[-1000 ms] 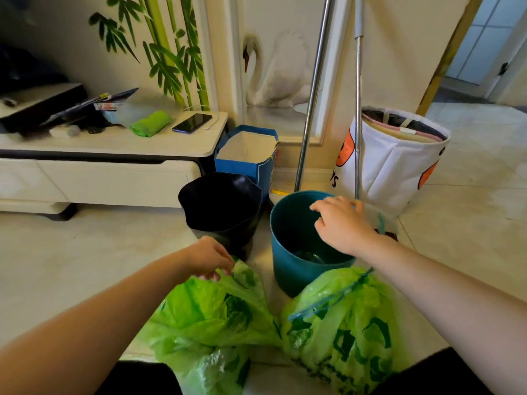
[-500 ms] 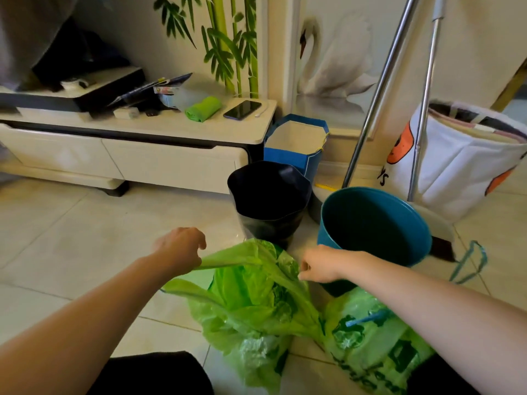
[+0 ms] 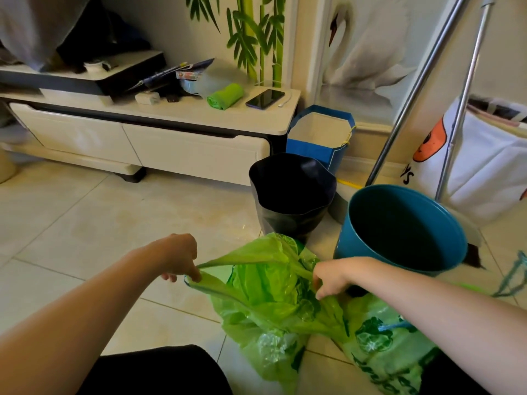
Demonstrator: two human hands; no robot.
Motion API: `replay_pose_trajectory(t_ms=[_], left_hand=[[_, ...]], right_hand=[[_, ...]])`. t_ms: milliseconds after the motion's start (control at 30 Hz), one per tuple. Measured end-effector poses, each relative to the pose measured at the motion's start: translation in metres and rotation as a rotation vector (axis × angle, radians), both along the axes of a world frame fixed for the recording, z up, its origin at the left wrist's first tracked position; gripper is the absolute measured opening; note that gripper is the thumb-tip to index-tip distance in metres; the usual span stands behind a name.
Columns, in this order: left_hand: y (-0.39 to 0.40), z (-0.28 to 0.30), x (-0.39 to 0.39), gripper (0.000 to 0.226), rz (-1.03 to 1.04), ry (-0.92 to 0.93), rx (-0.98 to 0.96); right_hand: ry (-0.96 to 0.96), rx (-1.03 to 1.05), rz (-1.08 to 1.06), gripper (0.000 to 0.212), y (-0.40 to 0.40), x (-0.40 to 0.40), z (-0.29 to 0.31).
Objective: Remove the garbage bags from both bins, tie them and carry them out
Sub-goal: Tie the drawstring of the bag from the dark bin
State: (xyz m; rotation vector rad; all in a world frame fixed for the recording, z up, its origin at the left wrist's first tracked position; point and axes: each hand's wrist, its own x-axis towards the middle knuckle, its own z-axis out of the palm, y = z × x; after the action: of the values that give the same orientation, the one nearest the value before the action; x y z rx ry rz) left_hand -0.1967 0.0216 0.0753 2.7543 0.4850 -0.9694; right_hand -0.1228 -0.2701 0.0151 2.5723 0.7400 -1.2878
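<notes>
The person's left hand pinches one edge of the crinkled translucent green plastic garbage bag and draws it out to the left, while the right hand grips the opposite edge of the same mouth with curled fingers. Held apart like this, the 2 edges turn into 2 taut tails, which is most likely the setup for knotting them across the opening. The bag itself sits on the pale tiled floor directly in front of the person, close to the knees, so its weight rests on the tile and both hands are free to work the plastic.

A second green plastic bag with darker green print lies just to the right, touching the first and partly under the right forearm; whether it is already tied cannot be told. Behind them stand the 2 bins, a round black plastic bin and a round teal plastic bin, both with open, dark, unlined interiors, so the removal step looks done for both. The teal bin leans toward the person.

Judged from this, tying is in hand and carrying out remains. The thin film could tear if the tails are pulled too hard
</notes>
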Motion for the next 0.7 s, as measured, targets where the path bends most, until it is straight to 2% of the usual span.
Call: replay_pose_trajectory(t_ms=[133, 267, 433, 533, 567, 633, 667, 700], left_hand=[[0.001, 0.004, 0.002, 0.018, 0.112, -0.007, -0.102], [-0.003, 0.013, 0.005, 0.015, 0.168, -0.081, -0.16], [-0.006, 0.023, 0.005, 0.017, 0.243, -0.179, -0.21], [-0.006, 0.028, 0.005, 0.019, 0.286, -0.234, -0.222], [-0.006, 0.029, 0.005, 0.018, 0.298, -0.246, -0.223], [-0.008, 0.033, 0.005, 0.017, 0.316, -0.251, -0.22], [-0.009, 0.036, 0.006, 0.017, 0.322, -0.25, -0.217], [-0.009, 0.038, 0.006, 0.017, 0.323, -0.249, -0.214]], right_hand=[[-0.173, 0.136, -0.063, 0.041, -0.006, 0.007, 0.006], [-0.277, 0.304, -0.163, 0.035, -0.01, 0.007, 0.021], [-0.415, 0.551, -0.265, 0.068, -0.017, 0.003, 0.044], [-0.584, 0.576, -0.301, 0.075, -0.027, 0.002, 0.053], [-0.63, 0.554, -0.305, 0.067, -0.031, 0.002, 0.056], [-0.714, 0.449, -0.298, 0.029, -0.038, 0.0, 0.064], [-0.747, 0.377, -0.292, 0.018, -0.042, -0.002, 0.069], [-0.761, 0.309, -0.299, 0.017, -0.047, -0.001, 0.072]])
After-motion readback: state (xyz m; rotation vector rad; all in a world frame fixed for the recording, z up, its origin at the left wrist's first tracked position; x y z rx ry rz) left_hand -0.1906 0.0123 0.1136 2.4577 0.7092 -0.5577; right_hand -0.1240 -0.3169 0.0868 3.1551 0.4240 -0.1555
